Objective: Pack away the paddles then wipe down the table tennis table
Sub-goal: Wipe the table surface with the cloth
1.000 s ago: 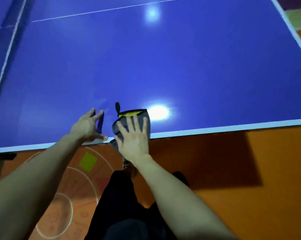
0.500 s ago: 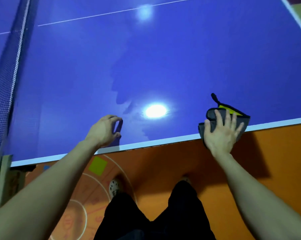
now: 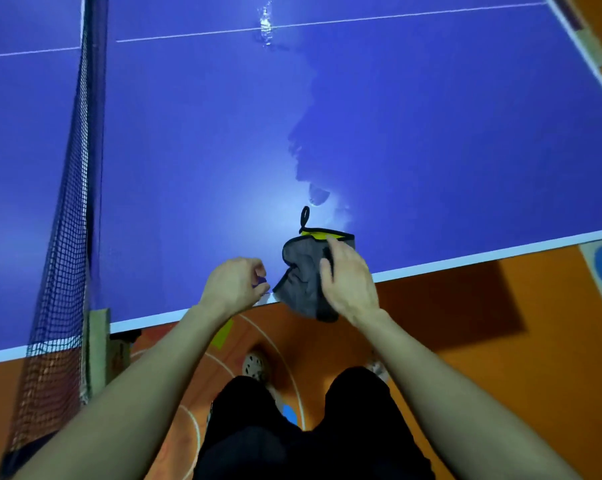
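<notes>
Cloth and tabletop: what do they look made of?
Cloth: soft grey fabric, probably microfibre, matte; it bunches and droops over the table edge. Tabletop: hard blue painted board, semi-gloss; it reflects lamp glare.

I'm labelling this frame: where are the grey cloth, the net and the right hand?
grey cloth (image 3: 301, 277): head view, its crumpled grey middle.
net (image 3: 67, 202): head view, its black mesh.
right hand (image 3: 353, 282): head view, back of the hand.

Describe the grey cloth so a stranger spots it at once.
Start at the blue table tennis table, right of its black net. On the near white edge, under the right hand, lies a grey cloth; its yellow trim and black loop mark it out.
</notes>
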A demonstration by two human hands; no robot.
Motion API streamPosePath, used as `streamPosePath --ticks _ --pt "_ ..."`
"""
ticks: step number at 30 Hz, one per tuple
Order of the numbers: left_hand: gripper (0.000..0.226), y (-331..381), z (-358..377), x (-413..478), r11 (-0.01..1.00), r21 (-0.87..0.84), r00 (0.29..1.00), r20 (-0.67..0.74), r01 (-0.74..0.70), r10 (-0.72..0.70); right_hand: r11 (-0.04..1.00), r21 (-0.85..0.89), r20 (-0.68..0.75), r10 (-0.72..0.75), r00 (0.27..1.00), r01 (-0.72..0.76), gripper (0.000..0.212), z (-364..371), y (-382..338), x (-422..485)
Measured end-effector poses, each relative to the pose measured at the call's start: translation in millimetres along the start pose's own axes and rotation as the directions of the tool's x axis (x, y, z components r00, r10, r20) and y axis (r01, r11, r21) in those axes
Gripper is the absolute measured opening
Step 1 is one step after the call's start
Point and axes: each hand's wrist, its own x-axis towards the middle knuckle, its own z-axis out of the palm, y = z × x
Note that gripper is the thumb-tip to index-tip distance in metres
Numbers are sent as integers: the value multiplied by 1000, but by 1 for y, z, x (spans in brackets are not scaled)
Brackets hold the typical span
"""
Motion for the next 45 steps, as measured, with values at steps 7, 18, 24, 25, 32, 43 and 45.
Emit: streamPosePath --ticks 7,18,24,25,32,43,45 --pt "28 34 30 14 998 -2 995 80 61 -61 814 127 462 457 760 -567 49 -18 52 -30" --pt "30 66 20 8 974 32 970 -106 224 -219 977 204 314 3 949 -71 19 -74 25 0" --pt "84 141 -58 53 990 -95 971 -227 -103 80 863 32 278 -492 825 504 7 -178 8 46" --pt "79 148 -66 61 991 -56 980 -167 -119 109 846 13 260 -517 816 533 8 -192 7 54" --pt "11 122 -105 100 984 -175 979 -205 -22 -15 879 39 98 -477 874 475 10 -229 -10 120" --pt "15 41 -242 187 957 -250 950 -304 -148 67 927 46 137 -374 917 371 13 -227 -80 256" --pt "15 33 -251 198 955 -245 955 -280 -165 93 917 13 133 -398 908 400 15 -225 -88 271"
